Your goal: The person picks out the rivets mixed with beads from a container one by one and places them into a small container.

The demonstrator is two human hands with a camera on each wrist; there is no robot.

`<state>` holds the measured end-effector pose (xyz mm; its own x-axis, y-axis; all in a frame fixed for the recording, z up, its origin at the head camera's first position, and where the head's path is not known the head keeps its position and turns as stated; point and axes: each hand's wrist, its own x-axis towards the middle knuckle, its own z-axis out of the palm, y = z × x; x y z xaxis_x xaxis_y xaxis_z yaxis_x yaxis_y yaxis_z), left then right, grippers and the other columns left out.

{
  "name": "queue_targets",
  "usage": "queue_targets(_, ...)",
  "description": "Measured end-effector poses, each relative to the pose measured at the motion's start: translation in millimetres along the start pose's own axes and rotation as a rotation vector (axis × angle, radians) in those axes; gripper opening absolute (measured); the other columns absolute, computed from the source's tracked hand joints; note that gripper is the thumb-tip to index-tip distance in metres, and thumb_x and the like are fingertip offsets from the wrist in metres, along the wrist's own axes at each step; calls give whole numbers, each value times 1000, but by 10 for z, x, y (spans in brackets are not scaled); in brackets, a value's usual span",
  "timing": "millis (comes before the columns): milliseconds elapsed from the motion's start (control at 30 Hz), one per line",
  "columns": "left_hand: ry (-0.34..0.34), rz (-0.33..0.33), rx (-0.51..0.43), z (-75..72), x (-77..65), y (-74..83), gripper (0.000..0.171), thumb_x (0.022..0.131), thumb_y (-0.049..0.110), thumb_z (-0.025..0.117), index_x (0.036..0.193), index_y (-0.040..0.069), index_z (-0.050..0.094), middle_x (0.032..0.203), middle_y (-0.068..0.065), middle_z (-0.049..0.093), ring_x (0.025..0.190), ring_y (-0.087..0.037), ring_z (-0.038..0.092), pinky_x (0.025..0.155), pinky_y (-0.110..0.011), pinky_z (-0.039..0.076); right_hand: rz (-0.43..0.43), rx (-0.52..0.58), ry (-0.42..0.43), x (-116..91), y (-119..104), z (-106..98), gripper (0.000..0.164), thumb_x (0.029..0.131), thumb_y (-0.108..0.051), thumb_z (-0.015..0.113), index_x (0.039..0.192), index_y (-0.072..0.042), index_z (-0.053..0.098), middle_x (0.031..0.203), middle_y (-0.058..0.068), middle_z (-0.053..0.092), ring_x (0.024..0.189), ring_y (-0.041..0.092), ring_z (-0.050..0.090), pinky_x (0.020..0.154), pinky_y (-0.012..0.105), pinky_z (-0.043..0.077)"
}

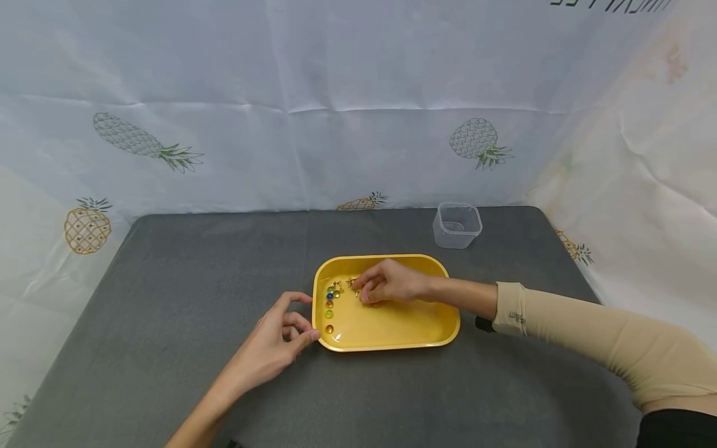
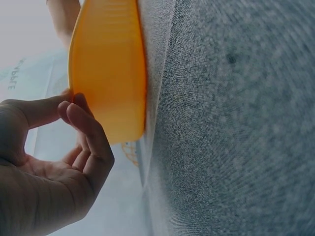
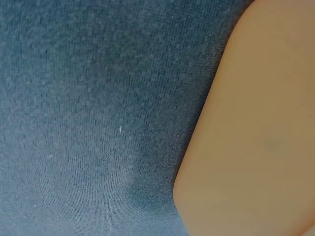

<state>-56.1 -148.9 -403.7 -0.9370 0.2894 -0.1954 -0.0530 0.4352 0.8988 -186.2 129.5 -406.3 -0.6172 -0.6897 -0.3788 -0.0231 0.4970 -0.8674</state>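
Observation:
A shallow yellow tray [image 1: 386,333] with rounded corners sits on the grey table. My left hand [image 1: 274,339] holds its left edge, thumb near the front corner; in the left wrist view the fingertips meet at the tray's rim. Along the left inside lie several round glassy beads [image 1: 329,313] in green, blue, amber and yellow. Small gold trinkets [image 1: 338,286] lie at their back end and under my right fingers. My right hand [image 1: 392,283] reaches into the tray, index finger and thumb bent down at the gold pieces. I cannot tell whether it pinches one.
A clear plastic container [image 1: 457,227] stands near the table's back edge, behind the tray and to the right. Pineapple-print cloth [image 1: 302,155] hangs behind the grey table [image 1: 224,261] and at its sides. The right wrist view shows only the tray's outer wall [image 3: 256,137] and table cloth.

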Motion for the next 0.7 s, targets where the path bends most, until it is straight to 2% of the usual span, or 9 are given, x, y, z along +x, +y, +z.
queue_targets(333, 10, -8, 23, 5, 1, 8, 55, 101, 14, 78, 146, 9, 48, 92, -10, 77, 62, -8, 59, 61, -24, 47, -53, -46, 13, 33, 70, 16, 28, 100, 1, 74, 127, 10, 73, 103, 19, 80, 83, 7, 72, 80, 27, 65)
queue_targets(700, 20, -5, 32, 11, -4, -5, 55, 101, 15, 79, 145, 9, 48, 91, -9, 76, 63, -8, 60, 62, -24, 47, -68, -56, 21, 41, 109, 33, 18, 99, -2, 77, 114, 7, 77, 94, 14, 79, 73, 9, 70, 73, 24, 63)
